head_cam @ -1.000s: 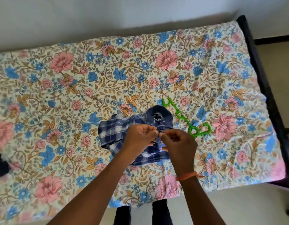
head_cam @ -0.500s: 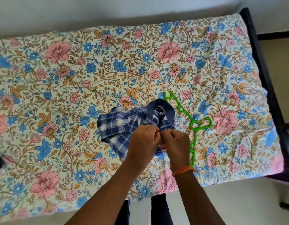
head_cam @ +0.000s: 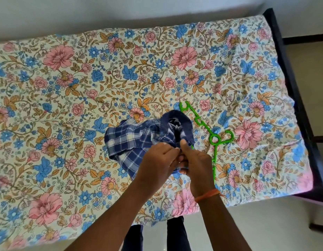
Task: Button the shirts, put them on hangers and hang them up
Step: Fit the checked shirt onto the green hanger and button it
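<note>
A small blue and white checked shirt (head_cam: pixel 131 140) lies bunched on the flowered bedsheet, its dark collar turned up at the far end. My left hand (head_cam: pixel 158 161) and my right hand (head_cam: pixel 195 161) meet over the shirt's front edge, both pinching the fabric with curled fingers and thumbs. The button and hole they work on are hidden between the fingers. A bright green plastic hanger (head_cam: pixel 210 134) lies flat on the sheet just right of the shirt, its lower arm partly behind my right hand.
The bed (head_cam: pixel 70 91) fills most of the view, with a dark frame (head_cam: pixel 291 73) along its right side. A white wall runs behind it. Pale floor and my legs (head_cam: pixel 177 234) show at the near edge.
The shirt and both hands have shifted slightly toward me and to the right, staying pinched together on the shirt front. More of the hanger's lower arm shows.
</note>
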Action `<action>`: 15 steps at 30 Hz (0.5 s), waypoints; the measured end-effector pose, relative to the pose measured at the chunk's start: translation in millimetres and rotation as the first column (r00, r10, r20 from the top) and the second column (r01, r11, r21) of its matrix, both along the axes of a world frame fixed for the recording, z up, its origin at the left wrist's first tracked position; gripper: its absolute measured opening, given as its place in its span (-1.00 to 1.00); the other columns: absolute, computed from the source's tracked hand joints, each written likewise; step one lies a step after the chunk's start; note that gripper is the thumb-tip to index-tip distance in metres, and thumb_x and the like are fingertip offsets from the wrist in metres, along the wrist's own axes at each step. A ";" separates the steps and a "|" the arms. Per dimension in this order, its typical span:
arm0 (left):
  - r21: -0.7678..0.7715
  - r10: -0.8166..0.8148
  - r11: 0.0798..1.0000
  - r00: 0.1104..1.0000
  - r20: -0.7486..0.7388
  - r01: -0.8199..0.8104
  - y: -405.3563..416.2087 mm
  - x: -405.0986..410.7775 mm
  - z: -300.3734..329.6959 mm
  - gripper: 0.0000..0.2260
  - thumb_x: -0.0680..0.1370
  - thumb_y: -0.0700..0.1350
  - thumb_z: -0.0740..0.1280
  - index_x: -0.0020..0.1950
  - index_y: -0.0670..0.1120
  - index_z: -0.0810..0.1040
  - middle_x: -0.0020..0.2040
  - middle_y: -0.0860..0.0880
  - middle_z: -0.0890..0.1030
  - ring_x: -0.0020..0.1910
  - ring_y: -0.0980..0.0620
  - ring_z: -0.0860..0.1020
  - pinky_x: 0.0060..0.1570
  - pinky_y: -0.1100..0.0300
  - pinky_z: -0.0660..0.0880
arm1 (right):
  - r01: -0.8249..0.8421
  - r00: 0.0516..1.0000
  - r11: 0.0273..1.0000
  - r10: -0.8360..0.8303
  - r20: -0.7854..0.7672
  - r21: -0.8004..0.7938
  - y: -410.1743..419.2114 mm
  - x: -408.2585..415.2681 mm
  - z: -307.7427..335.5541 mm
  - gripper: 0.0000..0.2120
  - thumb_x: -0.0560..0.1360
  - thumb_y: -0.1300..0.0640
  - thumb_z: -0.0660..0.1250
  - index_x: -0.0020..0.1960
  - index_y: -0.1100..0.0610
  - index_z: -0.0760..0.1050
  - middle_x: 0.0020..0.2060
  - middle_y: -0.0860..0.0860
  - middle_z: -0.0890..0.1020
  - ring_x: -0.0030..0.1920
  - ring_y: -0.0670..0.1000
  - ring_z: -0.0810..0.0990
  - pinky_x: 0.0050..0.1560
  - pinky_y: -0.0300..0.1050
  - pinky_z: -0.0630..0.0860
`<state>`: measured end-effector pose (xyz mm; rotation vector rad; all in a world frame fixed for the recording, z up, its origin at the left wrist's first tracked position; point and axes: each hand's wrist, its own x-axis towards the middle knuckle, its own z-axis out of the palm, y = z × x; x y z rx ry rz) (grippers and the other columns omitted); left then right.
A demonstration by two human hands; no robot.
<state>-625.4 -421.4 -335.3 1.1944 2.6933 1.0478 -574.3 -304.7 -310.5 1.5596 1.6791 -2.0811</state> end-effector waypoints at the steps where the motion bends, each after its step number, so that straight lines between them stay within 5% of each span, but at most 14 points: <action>1: -0.010 -0.030 0.999 0.999 0.023 0.030 -0.3 1.0 -2.5 -0.75 0.54 -0.06 0.27 0.00 -0.20 0.66 -0.21 -0.07 0.63 -0.26 0.01 0.54 -0.26 0.20 0.52 | -0.017 1.000 0.999 0.017 0.006 0.031 1.1 0.2 -3.1 -0.67 0.51 0.03 0.44 -0.21 0.32 0.62 -0.42 0.11 0.63 -0.42 0.01 0.56 -0.43 -0.19 0.48; 5: -0.041 -0.053 0.997 0.980 0.192 0.062 1.5 7.4 -10.8 -0.74 0.54 -0.06 0.25 0.04 -0.16 0.66 -0.19 -0.05 0.65 -0.26 0.06 0.55 -0.28 0.15 0.57 | 0.056 0.998 0.998 -0.055 0.042 -0.025 6.0 -0.6 -14.2 -0.80 0.53 0.21 0.41 -0.23 0.30 0.60 -0.46 0.09 0.57 -0.45 -0.01 0.51 -0.46 -0.22 0.49; 9: 0.036 0.164 0.975 0.825 0.541 -0.217 14.1 -2.4 -7.6 -0.80 0.51 -0.02 0.28 -0.13 -0.08 0.65 -0.27 0.06 0.63 -0.31 0.14 0.59 -0.30 0.17 0.59 | 0.125 0.990 0.984 -0.115 0.083 -0.127 15.9 3.8 -33.9 -0.79 0.58 0.19 0.35 -0.20 0.26 0.53 -0.38 0.09 0.57 -0.38 -0.01 0.52 -0.39 -0.17 0.50; 12: -0.118 0.353 0.935 0.865 0.356 -0.333 26.0 -27.2 -14.9 -0.81 0.52 0.05 0.30 -0.13 -0.06 0.54 -0.24 0.06 0.55 -0.23 0.04 0.52 -0.19 0.03 0.56 | -0.002 0.994 0.997 0.011 0.105 -0.079 29.3 15.9 -50.6 -0.79 0.57 0.17 0.37 -0.21 0.23 0.53 -0.37 0.07 0.54 -0.34 -0.02 0.48 -0.36 -0.18 0.46; 15: -0.588 0.444 0.752 0.888 0.120 -0.296 51.3 -63.1 -27.2 -0.49 0.52 0.30 0.26 0.20 -0.11 0.46 0.07 -0.05 0.53 0.08 -0.09 0.49 0.03 0.00 0.52 | -0.089 0.977 0.990 0.109 0.185 -0.113 42.3 28.8 -67.3 -0.79 0.54 0.15 0.42 -0.24 0.22 0.55 -0.35 0.07 0.53 -0.30 0.01 0.48 -0.31 -0.12 0.50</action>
